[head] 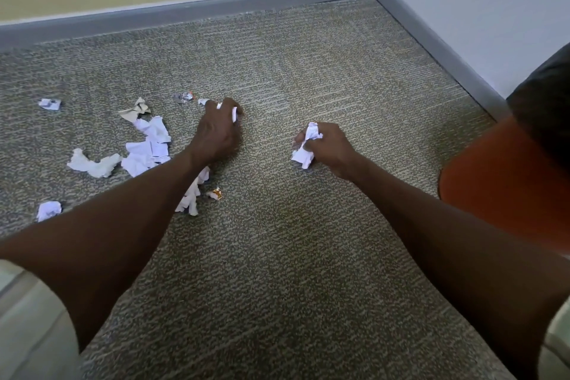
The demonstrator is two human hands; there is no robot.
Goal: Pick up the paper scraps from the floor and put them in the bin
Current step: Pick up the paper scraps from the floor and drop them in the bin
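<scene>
The right hand (327, 148) has a tight grip on a crumpled white paper wad (307, 145). The paper sticks out above and below the closed fingers. The left hand (217, 129) is down low at the carpet (293, 256), and its grip is closed on a small white scrap (233, 113) at the fingertips.

Just left of that grip lies a pile of white scraps (148, 145). A tan crumpled piece (135, 109) sits at the far end of the pile. A long white twisted piece (92, 163) lies further left. Under the left wrist there are more white bits (192, 194), and beside them a tiny orange and white piece (216, 193). Two small wads (49, 210) (49, 104) lie far out to the left.

To the right of the right grip stands an orange bin (493, 182) with a black liner (546, 108), near the wall corner. No writing on the papers can be read.
</scene>
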